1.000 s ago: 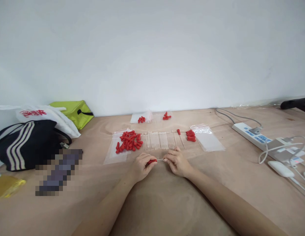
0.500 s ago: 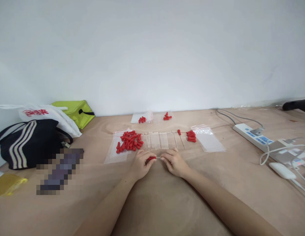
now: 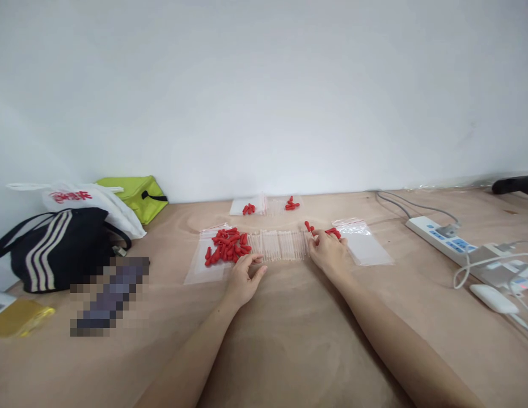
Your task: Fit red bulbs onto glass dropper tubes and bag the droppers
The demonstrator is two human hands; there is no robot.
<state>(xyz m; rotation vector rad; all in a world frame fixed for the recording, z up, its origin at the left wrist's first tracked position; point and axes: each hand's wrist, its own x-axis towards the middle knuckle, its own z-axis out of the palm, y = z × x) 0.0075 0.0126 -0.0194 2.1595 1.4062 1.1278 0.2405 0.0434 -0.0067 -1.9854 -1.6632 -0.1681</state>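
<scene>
My left hand [image 3: 245, 279] rests on the table with thumb and fingers apart and nothing between them. It lies just in front of a heap of red rubber bulbs [image 3: 224, 245] on a clear plastic bag [image 3: 199, 275]. To the right, my right hand [image 3: 329, 255] is closed with its fingertips at a dropper, whose red bulb [image 3: 307, 225] points up and left; the fingers partly cover its tube. A second red bulb shows close beside it. Between the hands lies a row of thin clear tubes [image 3: 281, 245]. More red bulbs [image 3: 333, 233] are partly hidden behind my right hand.
Further back lie small groups of red bulbs [image 3: 249, 209] and bags by the wall. Another clear bag [image 3: 368, 246] is at the right, with a power strip [image 3: 438, 238] and cables beyond. A black bag [image 3: 59, 249] and a green bag [image 3: 136, 195] stand left.
My hands have come apart. The right one has moved right and away from me with the red-bulbed dropper, to beside the other dropper; the left has let go and opened.
</scene>
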